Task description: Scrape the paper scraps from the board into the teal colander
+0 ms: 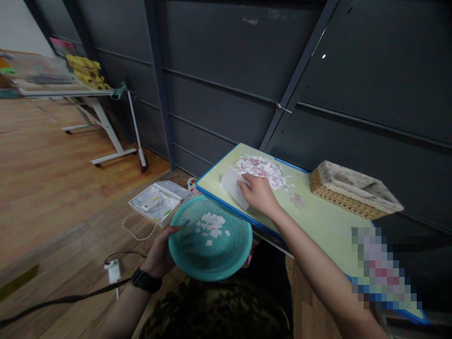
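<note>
My left hand grips the rim of a round teal plastic basket, held just below the table's near edge. Several small white paper scraps lie inside it. My right hand is closed on a white card, which rests flat on the pale green table top. The card's edge sits against a heap of small white and pink paper scraps near the table's far left corner. A black watch is on my left wrist.
A woven basket with a cloth lining stands at the table's back right. An open white box with a cable lies on the wooden floor. A white-legged table with yellow items stands far left. Dark wall panels run behind.
</note>
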{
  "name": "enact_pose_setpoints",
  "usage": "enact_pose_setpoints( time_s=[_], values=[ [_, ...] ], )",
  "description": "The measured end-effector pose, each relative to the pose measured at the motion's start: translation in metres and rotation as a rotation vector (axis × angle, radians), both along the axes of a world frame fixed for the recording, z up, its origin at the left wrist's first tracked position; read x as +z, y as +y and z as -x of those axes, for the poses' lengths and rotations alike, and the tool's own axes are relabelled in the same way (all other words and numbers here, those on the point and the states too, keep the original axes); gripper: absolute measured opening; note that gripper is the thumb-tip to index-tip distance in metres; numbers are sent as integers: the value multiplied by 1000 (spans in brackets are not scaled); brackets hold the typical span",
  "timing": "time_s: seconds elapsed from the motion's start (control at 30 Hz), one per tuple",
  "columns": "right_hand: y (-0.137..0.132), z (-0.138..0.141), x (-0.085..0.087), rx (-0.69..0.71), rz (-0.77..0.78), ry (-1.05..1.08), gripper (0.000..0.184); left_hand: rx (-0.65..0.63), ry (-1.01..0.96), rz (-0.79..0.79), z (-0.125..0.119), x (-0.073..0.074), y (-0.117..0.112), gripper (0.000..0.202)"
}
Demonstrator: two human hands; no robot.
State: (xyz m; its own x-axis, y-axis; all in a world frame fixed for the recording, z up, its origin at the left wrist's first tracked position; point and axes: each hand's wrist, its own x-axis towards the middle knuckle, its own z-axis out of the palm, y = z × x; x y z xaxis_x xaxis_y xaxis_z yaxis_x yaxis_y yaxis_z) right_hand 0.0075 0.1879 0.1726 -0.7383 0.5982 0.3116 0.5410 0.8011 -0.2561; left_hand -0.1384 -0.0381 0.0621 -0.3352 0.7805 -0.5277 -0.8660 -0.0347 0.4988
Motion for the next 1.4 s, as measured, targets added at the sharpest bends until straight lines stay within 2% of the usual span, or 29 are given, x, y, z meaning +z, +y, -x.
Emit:
enact_pose_setpoints(
  time_s=[0.17,0.27,0.33,0.5,0.63,0.7,0.87,0.93,1.0,1.13,1.23,1.4],
  values=[
    [-5,-35,-4,106,221,161,23,-28,-32,-33,-3,3,2,43],
    [8,-42,-4,105,345,255,22,-39,8,0,-4,2,3,29],
    [16,-43,-5,91,363,315,24,-55,40,22,-4,1,5,21],
    [14,-42,-12,175,380,259,25,-79,67,41,-4,2,8,17],
    [9,-49,-15,296,544,190,27,-76,64,60,-6,3,9,16],
    [18,-58,-14,280,585,230,29,-77,58,51,-8,3,8,16],
    [78,-92,-19,-62,420,637,38,-112,25,47,-16,2,9,18],
    [104,-106,-27,-194,366,716,38,-125,12,62,-19,2,12,19],
    [121,-116,-37,-270,337,765,38,-148,10,67,-22,2,16,19],
    [122,-118,-52,-248,282,760,39,-182,32,82,-26,4,27,18],
    [108,-108,-54,-205,225,743,39,-181,52,107,-29,8,35,16],
    [96,-89,-54,-159,173,700,35,-213,129,113,-33,15,45,25]
  ],
)
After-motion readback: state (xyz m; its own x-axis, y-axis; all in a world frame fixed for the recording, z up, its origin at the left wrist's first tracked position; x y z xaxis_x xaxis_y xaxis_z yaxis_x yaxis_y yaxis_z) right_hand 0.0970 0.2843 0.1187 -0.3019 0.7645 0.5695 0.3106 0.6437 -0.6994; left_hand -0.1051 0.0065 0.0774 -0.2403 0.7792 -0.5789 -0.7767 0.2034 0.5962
